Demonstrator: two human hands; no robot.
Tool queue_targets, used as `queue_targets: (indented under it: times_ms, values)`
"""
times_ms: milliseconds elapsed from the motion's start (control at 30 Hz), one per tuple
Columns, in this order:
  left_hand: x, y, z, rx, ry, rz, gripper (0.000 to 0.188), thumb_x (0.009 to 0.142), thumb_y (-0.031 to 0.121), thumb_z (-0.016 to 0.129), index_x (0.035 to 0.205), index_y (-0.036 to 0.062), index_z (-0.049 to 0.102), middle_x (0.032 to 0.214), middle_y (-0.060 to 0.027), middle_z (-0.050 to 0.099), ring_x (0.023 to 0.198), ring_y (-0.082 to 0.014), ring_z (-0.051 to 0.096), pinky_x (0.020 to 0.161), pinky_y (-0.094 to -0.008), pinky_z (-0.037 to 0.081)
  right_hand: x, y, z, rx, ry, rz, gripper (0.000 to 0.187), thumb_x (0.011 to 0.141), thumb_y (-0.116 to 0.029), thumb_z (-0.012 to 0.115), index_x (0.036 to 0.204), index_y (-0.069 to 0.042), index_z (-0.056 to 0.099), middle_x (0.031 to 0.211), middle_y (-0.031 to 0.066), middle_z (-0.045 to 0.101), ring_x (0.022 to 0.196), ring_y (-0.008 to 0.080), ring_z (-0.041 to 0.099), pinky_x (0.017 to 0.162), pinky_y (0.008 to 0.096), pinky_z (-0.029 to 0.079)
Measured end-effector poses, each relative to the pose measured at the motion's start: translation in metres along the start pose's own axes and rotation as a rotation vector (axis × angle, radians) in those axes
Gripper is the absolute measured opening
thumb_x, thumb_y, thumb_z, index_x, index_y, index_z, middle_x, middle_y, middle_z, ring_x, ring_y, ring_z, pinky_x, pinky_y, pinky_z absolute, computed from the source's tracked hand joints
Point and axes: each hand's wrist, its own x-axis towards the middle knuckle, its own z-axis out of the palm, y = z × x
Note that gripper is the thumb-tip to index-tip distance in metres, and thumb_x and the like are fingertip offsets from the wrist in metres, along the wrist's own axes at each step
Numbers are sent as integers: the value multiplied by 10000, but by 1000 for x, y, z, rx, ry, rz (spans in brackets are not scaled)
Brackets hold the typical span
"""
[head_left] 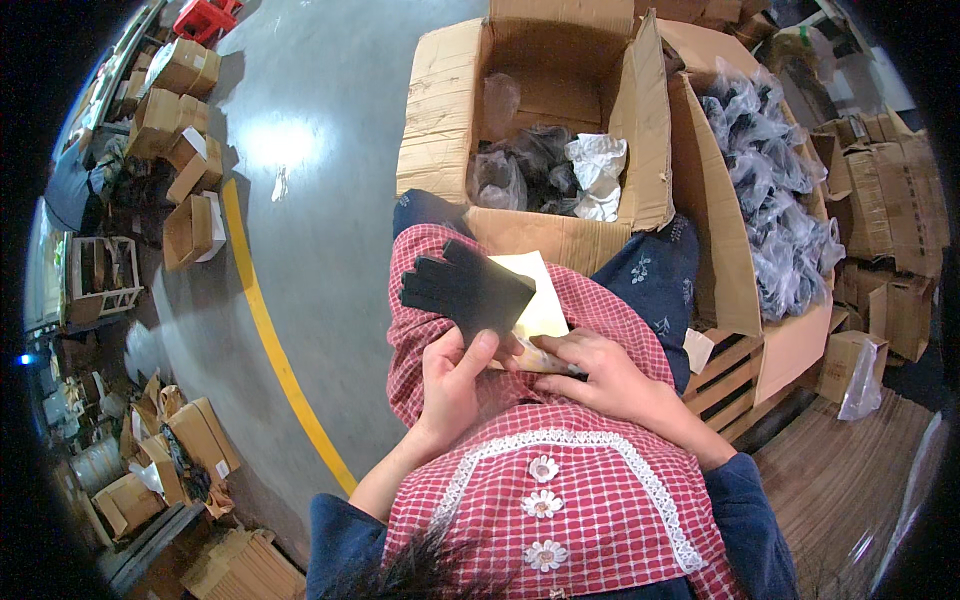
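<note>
A black fingerless glove (465, 287) lies flat above my lap, its short finger stubs pointing up and to the left. My left hand (455, 378) is closed on its lower end, the thumb on top. Behind the glove shows a pale yellow sheet (543, 300), partly covered. Just below it is a colour-printed card (537, 357), with the fingers of my right hand (600, 375) curled over its right part. A dark edge shows by those fingertips, too small to make out. Both hands are close together over the red checked apron (540, 460).
Ahead stands an open cardboard box (560, 235) with dark plastic-bagged items and a crumpled white paper (597, 175). To its right, another carton is heaped with clear-bagged dark items (770, 200). A yellow line (270, 310) crosses the grey floor; more cartons (180, 130) stand left.
</note>
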Motion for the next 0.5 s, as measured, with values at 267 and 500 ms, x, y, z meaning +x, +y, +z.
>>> queue_targets:
  times_ms: [267, 500]
  values:
    - [-8, -11, -18, 94, -86, -17, 248, 1035, 194, 560, 1060, -43, 632, 909, -89, 703, 765, -108, 654, 684, -241, 522, 18, 25, 6, 457, -239, -68, 365, 962, -209, 601, 1255, 8, 629, 1101, 198, 680, 1008, 323, 649, 916, 423, 497]
    - [-18, -14, -19, 186, -13, -123, 231, 1023, 186, 582, 1028, -33, 654, 883, -61, 699, 700, -82, 617, 631, -223, 494, 19, 39, 6, 36, -134, -203, 375, 896, -236, 671, 1172, 17, 643, 1133, 196, 653, 1064, 344, 617, 952, 414, 482]
